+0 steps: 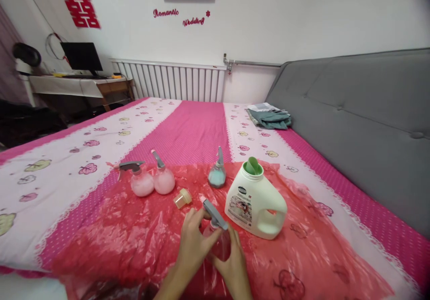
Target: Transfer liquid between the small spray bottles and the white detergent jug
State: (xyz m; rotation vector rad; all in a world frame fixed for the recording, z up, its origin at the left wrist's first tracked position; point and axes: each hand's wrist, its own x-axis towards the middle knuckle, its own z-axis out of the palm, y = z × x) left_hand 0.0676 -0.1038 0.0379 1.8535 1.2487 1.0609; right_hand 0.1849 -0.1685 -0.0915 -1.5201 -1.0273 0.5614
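Both of my hands are closed on a clear spray bottle [220, 244] with a grey trigger head. My left hand [192, 242] has its fingers at the bottle's neck, just below the head. Wrapped round the bottle's body from the other side is my right hand [233, 257]. Right of them stands a cream detergent jug [240, 201], uncapped, with a green pouring spout [252, 166] in its mouth. A yellowish measuring cap [182, 198] lies on its side just beyond my left hand.
Two spray bottles of pinkish liquid [142, 184] stand together at the left; one with bluish liquid [217, 175] stands behind. All rest on a red plastic sheet [144, 228] over a bed. Folded cloths [270, 118] lie near the grey headboard [356, 107].
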